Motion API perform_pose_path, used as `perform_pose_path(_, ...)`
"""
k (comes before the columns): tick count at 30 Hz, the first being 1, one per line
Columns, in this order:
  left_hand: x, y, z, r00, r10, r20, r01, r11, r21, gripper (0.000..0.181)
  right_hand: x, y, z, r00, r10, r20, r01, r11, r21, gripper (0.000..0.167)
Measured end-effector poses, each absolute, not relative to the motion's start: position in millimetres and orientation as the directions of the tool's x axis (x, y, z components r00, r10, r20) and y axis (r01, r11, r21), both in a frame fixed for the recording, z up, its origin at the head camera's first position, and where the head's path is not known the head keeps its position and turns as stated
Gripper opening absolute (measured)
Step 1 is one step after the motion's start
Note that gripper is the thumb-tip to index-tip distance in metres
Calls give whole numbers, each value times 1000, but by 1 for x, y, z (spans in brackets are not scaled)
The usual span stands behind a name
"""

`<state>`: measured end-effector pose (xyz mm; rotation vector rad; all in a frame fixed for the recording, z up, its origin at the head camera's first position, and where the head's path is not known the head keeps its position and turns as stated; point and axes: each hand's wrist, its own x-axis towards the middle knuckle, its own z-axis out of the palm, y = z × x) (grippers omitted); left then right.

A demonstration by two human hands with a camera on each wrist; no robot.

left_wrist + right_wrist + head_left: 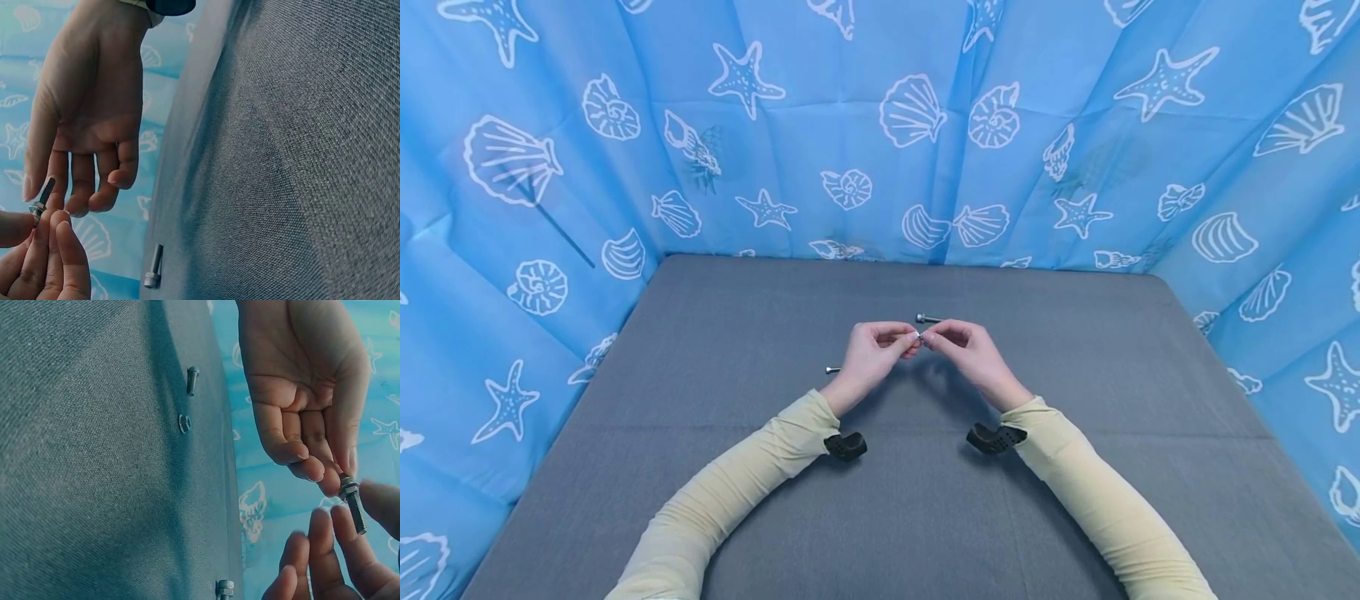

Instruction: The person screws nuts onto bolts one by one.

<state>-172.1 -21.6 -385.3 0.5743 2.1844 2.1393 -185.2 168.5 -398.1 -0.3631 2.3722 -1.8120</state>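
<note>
My left hand (pixel 868 358) pinches the head end of a small metal bolt (pixel 45 191) between thumb and fingers. A washer and nut (pixel 349 487) sit around its shank, and the threaded end points toward my right hand (pixel 973 354). The thumb and forefinger of my right hand close around the bolt near the nut; their exact contact is hard to see. In the left wrist view the right hand (pixel 94 100) hangs from the top, its other fingers loosely bent. In the right wrist view the left hand (pixel 306 387) has its remaining fingers curled.
A larger bolt (pixel 927 318) lies on the grey table (pixel 775 300) just beyond the hands. Beside my left wrist lies a smaller bolt (pixel 193 381), with a loose nut or washer (pixel 184 424) near it. A blue shell-patterned curtain (pixel 850 150) surrounds the table's back and sides.
</note>
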Motion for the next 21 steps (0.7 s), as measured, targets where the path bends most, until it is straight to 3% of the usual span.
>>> perform_pose_path(21, -173, -22, -386, -933, 270, 239, 246, -8, 969, 17, -191, 169, -405, -960, -279, -23, -35, 200, -979, 33)
